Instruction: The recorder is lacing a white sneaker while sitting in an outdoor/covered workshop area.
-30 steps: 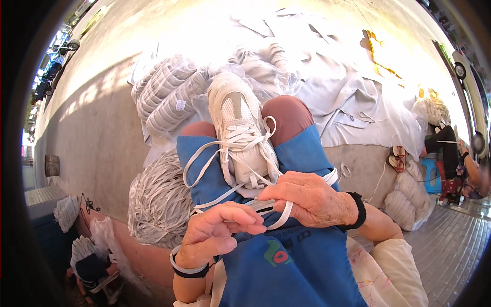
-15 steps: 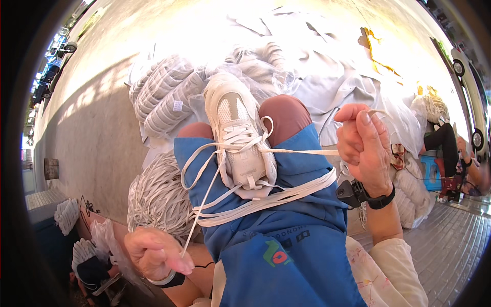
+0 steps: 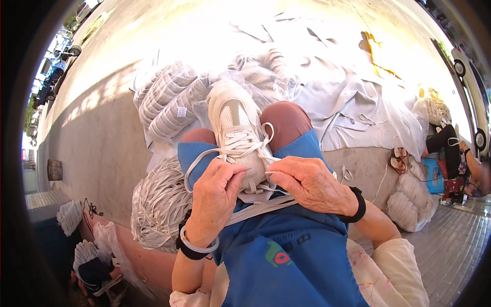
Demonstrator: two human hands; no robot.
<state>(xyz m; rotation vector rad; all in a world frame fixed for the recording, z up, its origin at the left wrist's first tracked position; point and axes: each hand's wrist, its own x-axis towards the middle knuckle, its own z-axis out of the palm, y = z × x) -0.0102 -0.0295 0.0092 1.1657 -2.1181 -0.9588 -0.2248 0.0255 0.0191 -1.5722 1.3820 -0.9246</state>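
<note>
A cream lace-up sneaker [image 3: 223, 100] rests between my knees, its toe pointing away and its heel toward me. Across its tongue runs a cream shoelace [image 3: 240, 140], with a loop standing up on the right side. My left hand [image 3: 216, 197] pinches one end of this lace beside the heel. The other end sits between the thumb and finger of my right hand [image 3: 312, 183], close by on the right. Under both hands a bundle of loose laces [image 3: 261, 211] lies over the blue apron [image 3: 271, 235] on my lap.
A big heap of laces [image 3: 159, 204] lies to the left. Beyond the shoe are plastic-wrapped rolls of stacked pale pieces [image 3: 176, 110] and a grey-white sheet [image 3: 332, 102]. Another person [image 3: 473, 171] sits at the far right by a blue stool [image 3: 433, 174].
Both hands have come inward from wide apart and now meet close together over the shoe's heel. The lace ends, pulled out to the sides before, are now near each other.
</note>
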